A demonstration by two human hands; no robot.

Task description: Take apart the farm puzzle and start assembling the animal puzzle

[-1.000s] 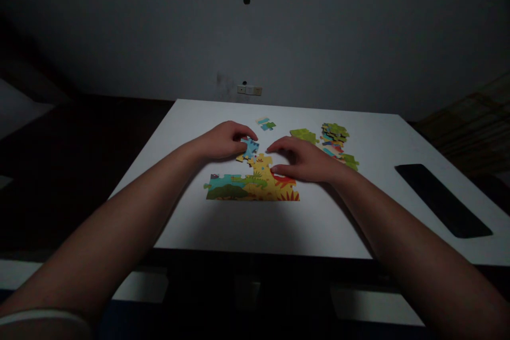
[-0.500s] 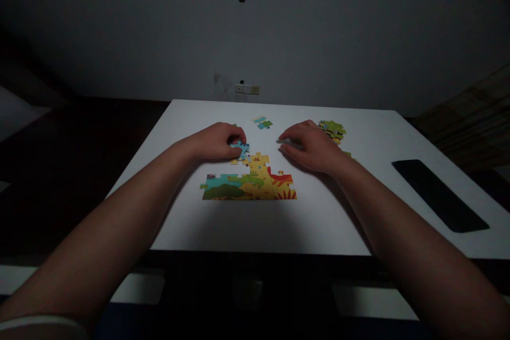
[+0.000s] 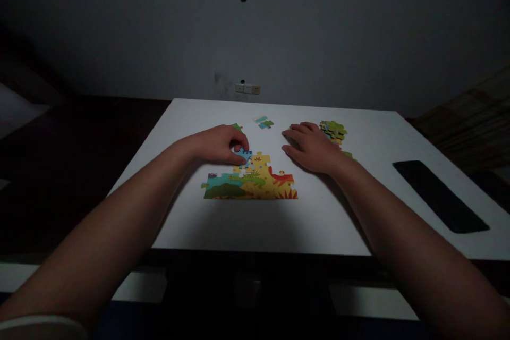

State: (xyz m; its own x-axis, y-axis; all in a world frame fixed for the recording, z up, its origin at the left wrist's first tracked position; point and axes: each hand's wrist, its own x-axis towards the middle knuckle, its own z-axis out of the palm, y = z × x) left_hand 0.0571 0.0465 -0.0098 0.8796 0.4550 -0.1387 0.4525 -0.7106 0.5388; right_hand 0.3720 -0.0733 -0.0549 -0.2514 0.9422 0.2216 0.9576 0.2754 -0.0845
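My left hand (image 3: pixel 226 144) pinches a blue-and-yellow jigsaw piece (image 3: pixel 244 158) between thumb and fingers. That piece lies against the upper edge of a partly joined jigsaw puzzle (image 3: pixel 251 185), touching its yellow column; whether it is fully seated I cannot tell. The joined part shows a green crocodile, a red animal and a dark green bush. To the right, my right hand (image 3: pixel 308 147) rests on the table, fingers spread, nothing seen in it. A green piece (image 3: pixel 237 127) shows just behind my left hand.
Loose puzzle pieces (image 3: pixel 263 122) lie farther back in the middle. A pile of pieces (image 3: pixel 333 130) sits beyond my right hand, partly hidden by it. A long black object (image 3: pixel 440 196) lies on the right of the white table (image 3: pixel 247 228). A wall with sockets (image 3: pixel 247 88) stands behind.
My left hand has brought the blue-and-yellow piece slightly right and toward me, against the joined puzzle. My right hand's fingers have spread and lie flatter.
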